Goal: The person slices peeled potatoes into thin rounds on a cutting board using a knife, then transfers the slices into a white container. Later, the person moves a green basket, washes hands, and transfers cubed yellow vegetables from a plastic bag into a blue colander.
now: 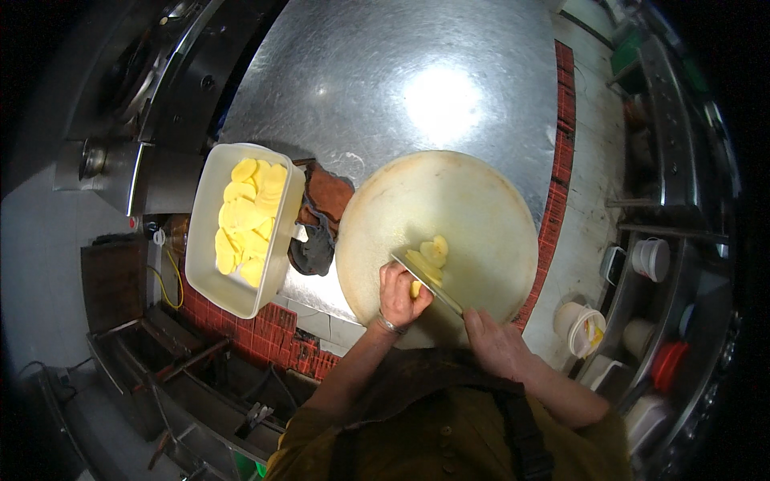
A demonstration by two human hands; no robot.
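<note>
My right hand [490, 337] grips the handle of a kitchen knife [430, 285], its blade slanting up to the left across the front part of a round cutting board [469, 198]. Close against the near side of the blade, my left hand [401, 296] holds a piece of potato [415, 288], mostly covered by the fingers and the knife. Beyond the blade lie several cut potato slices [430, 255], overlapping on the board. A bracelet circles my left wrist.
A white plastic tub [195, 240] holding many yellow potato slices [246, 210] stands left of the board. Crumpled brown and dark cloths [328, 195] lie between them on the steel table [361, 78]. White buckets [579, 327] and shelves stand at right, metal frames [180, 373] at lower left.
</note>
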